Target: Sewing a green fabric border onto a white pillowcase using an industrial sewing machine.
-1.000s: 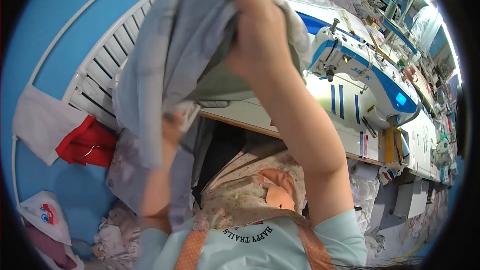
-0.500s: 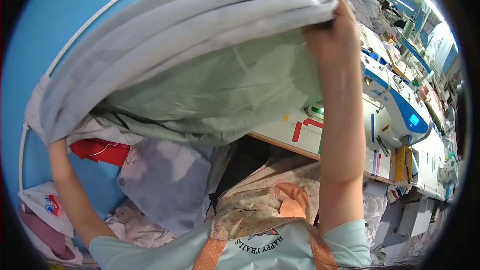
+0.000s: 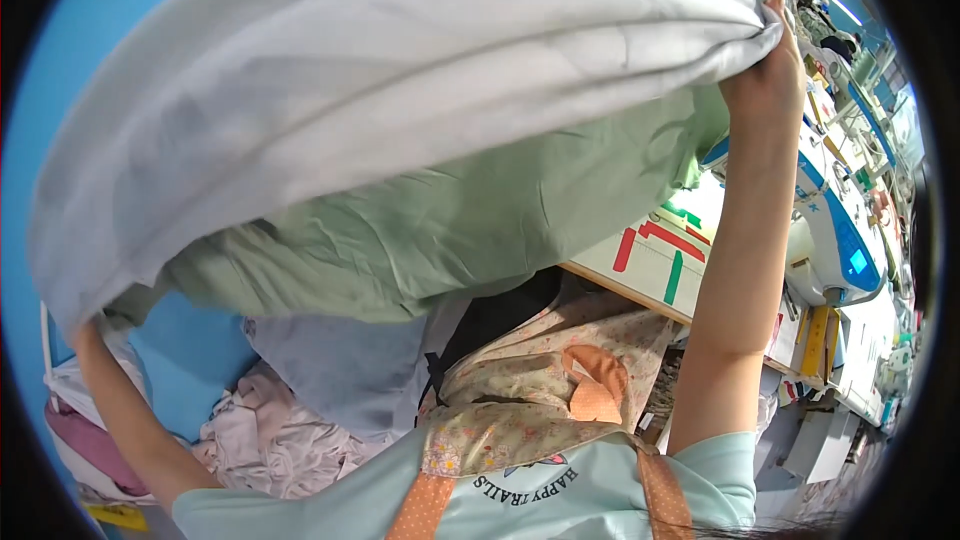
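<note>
A large piece of fabric (image 3: 400, 80), white on the upper side and pale green on the other, is stretched up between my raised arms. At the upper right, my right hand (image 3: 768, 65) grips one bunched end of it, fingers closed. The opposite end is at the far left, where my left hand (image 3: 88, 332) holds it; the cloth hides most of those fingers. The green side (image 3: 470, 210) hangs in loose folds beneath the white, above my floral apron (image 3: 570, 340).
A blue-and-white sewing machine (image 3: 840, 235) stands on the table at right. Red and green tape strips (image 3: 672, 275) mark the white tabletop (image 3: 625, 235). Pale grey-blue cloth (image 3: 335, 365) and crumpled pinkish fabric (image 3: 275, 430) lie low on the left, by a blue wall (image 3: 85, 60).
Both hands have spread farther apart, the right one moving right and the left one slightly left and down. The fabric has opened wider and billows across the top.
</note>
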`<state>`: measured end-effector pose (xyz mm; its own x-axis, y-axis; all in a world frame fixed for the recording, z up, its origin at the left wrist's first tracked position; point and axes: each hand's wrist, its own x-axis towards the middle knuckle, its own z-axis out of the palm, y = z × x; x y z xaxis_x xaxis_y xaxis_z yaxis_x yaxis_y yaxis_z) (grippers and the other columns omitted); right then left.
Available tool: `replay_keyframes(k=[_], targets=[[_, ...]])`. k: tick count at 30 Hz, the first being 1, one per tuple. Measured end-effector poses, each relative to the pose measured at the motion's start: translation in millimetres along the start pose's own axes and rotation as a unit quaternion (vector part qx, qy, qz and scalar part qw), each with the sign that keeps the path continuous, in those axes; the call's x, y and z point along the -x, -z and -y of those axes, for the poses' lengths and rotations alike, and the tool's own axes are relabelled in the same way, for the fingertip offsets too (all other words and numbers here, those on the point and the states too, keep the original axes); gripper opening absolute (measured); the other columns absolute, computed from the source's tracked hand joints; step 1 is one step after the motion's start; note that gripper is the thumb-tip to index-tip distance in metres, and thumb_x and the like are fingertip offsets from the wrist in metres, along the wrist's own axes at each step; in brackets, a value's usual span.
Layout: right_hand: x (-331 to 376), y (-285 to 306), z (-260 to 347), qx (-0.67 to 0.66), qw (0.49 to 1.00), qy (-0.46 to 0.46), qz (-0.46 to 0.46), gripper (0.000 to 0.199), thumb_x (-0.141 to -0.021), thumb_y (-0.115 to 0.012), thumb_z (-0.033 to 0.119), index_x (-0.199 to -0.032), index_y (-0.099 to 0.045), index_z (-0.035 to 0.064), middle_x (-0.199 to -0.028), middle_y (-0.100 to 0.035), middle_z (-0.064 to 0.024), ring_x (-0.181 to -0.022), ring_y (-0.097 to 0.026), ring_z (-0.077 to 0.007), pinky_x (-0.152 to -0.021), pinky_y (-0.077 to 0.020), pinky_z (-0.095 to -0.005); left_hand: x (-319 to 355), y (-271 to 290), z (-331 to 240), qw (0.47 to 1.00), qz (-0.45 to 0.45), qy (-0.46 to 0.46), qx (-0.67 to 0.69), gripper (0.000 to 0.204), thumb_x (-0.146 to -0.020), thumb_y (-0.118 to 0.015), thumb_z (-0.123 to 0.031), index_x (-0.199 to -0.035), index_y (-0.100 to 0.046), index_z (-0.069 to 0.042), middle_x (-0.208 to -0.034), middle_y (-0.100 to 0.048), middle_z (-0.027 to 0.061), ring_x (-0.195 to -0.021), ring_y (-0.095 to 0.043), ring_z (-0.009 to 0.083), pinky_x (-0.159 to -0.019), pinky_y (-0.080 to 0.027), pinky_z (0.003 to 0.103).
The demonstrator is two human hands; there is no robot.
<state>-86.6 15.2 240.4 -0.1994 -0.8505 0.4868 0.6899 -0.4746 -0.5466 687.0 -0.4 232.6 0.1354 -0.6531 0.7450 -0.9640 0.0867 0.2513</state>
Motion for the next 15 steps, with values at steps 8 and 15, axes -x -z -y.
replay_keyframes(k=[8, 15], targets=[[84.3, -18.4, -72.5, 0.139, 0.939, -0.118, -0.291, 0.038, -0.093, -0.066, 0.036, -0.11, -0.061, 0.0025, -0.1, -0.067, -0.0118, -0.089, -0.066, -0.0238, -0.079, -0.0562, -0.0397, 273.6, -87.0, -175.3, 0.735, 0.645, -0.138, 0.157, 0.036, -0.081, -0.066, -0.009, -0.117, -0.062, -0.003, -0.111, -0.065, 0.0207, -0.102, -0.062, 0.0377, -0.084, -0.05, 0.044], [144.8, -17.2, -133.3, 0.165, 0.884, -0.28, -0.336, 0.03, -0.096, -0.062, 0.034, -0.101, -0.06, 0.0048, -0.083, -0.061, -0.004, -0.071, -0.059, -0.0165, -0.063, -0.0513, -0.0323, 342.9, -117.1, -302.2, 0.789, 0.443, -0.093, 0.416, 0.028, -0.076, -0.074, -0.007, -0.101, -0.063, -0.001, -0.093, -0.063, 0.0127, -0.069, -0.06, 0.0263, -0.075, -0.051, 0.035]])
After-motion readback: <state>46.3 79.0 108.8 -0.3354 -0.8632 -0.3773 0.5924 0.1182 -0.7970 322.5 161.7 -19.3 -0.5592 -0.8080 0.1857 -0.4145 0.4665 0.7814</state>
